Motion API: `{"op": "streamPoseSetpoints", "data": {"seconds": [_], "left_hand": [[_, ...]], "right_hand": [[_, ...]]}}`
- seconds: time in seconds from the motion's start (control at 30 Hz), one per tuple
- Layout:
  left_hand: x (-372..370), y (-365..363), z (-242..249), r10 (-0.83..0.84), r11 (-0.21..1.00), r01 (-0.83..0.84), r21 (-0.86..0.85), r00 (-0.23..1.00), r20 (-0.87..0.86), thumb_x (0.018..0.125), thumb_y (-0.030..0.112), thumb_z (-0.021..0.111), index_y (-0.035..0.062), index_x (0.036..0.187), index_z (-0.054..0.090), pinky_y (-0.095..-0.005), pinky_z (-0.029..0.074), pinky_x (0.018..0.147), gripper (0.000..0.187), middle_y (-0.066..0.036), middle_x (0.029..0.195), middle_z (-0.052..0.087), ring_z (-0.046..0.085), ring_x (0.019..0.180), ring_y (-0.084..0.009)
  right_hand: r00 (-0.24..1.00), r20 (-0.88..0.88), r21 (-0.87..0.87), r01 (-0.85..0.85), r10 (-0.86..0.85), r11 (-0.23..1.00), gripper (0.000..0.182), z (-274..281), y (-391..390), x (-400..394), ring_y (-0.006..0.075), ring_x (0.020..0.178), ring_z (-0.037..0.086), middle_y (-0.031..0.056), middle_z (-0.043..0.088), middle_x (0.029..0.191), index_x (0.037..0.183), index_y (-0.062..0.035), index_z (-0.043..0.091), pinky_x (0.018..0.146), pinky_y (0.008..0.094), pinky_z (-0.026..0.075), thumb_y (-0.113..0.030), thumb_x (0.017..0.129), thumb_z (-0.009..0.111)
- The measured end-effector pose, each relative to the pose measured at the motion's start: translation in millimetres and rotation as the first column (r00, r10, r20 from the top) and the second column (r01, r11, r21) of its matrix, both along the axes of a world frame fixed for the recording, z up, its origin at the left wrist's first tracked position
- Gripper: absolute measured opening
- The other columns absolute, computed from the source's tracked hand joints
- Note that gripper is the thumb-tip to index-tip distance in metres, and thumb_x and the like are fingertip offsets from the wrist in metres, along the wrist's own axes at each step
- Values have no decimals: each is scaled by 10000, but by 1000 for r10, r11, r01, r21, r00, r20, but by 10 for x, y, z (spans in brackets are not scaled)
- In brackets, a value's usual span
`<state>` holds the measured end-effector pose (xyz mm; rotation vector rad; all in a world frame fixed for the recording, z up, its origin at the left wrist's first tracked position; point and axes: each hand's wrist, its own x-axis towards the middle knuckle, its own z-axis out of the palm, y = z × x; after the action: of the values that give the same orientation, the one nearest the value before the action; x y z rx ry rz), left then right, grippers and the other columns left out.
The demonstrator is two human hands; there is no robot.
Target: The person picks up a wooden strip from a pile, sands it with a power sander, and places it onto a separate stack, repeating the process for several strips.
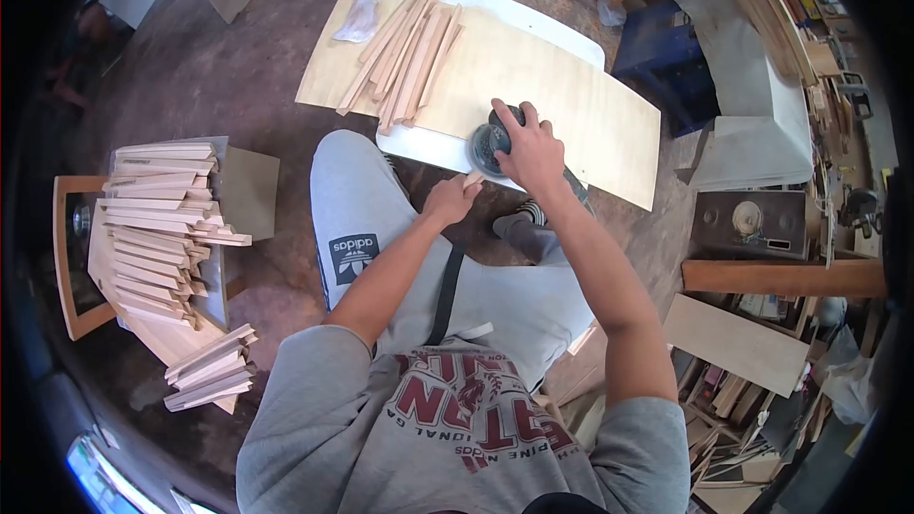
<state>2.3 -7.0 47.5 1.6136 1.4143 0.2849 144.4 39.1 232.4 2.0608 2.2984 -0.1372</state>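
My right hand [535,154] is wrapped over the top of a dark green power sander [487,147], its round pad facing down near the board's front edge. My left hand [449,202] pinches the near end of a short, pale wood strip [473,179], just below the sander. Whether the pad touches the strip cannot be made out. Left of the sander, a loose pile of wood strips [409,67] lies across a thin plywood board [571,95] resting on a white table [538,14].
A small plastic bag [360,19] lies on the board's far left. Several strips are stacked on a low support [157,228] to my left, with a smaller bundle [211,369] nearer. On the right are a blue box [666,62], a speaker cabinet [747,222] and an orange-brown beam [781,278].
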Motion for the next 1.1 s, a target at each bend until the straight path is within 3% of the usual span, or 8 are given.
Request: {"op": "streamPoseSetpoints", "data": {"seconds": [0.4, 0.63, 0.83, 0.93, 1.1], "left_hand": [[-15, 1, 47, 16, 1000, -17, -24, 1000, -5, 1037, 495, 553, -12, 1111, 677, -572, 514, 898, 527, -297, 1028, 719, 677, 1027, -491], [-10, 17, 27, 8, 1000, -8, -28, 1000, 1, 1032, 492, 563, 11, 1141, 682, -567, 523, 912, 507, -293, 1039, 725, 685, 1039, -480], [4, 0, 54, 2, 999, -2, -38, 1000, -12, 1032, 488, 563, 11, 1117, 677, -572, 521, 906, 498, -294, 1036, 723, 683, 1035, -484], [3, 5, 58, 9, 1000, -9, -2, 1000, 14, 1034, 493, 562, -6, 1095, 667, -575, 508, 889, 513, -302, 1019, 713, 672, 1022, -496], [-5, -16, 58, 5, 1000, -5, -16, 1000, -1, 1031, 492, 569, -12, 1077, 664, -578, 503, 872, 515, -304, 1002, 709, 671, 1002, -498]], "right_hand": [[997, 10, 58, 77, -77, 995, 935, -99, 176, 174, 400, 1048, 685, 147, 546, 1435, 1547, -399, 416, 762, 491, 626, -251, 748, 878], [1000, 3, -51, -27, 27, 998, 899, 38, -132, 225, 428, 1055, 672, 162, 535, 1407, 1525, -374, 421, 749, 496, 626, -208, 756, 858], [999, 31, -46, 17, -15, 999, 903, 63, -105, 272, 424, 1047, 675, 165, 538, 1396, 1526, -359, 427, 735, 481, 630, -193, 746, 852], [997, 41, -42, -65, 66, 997, 891, 28, -156, 243, 423, 1053, 676, 165, 540, 1389, 1521, -348, 435, 740, 480, 629, -196, 748, 850], [994, 51, -6, 93, -93, 996, 894, 19, 40, 316, 422, 1066, 685, 165, 547, 1429, 1535, -369, 438, 805, 503, 620, -229, 754, 850]]}}
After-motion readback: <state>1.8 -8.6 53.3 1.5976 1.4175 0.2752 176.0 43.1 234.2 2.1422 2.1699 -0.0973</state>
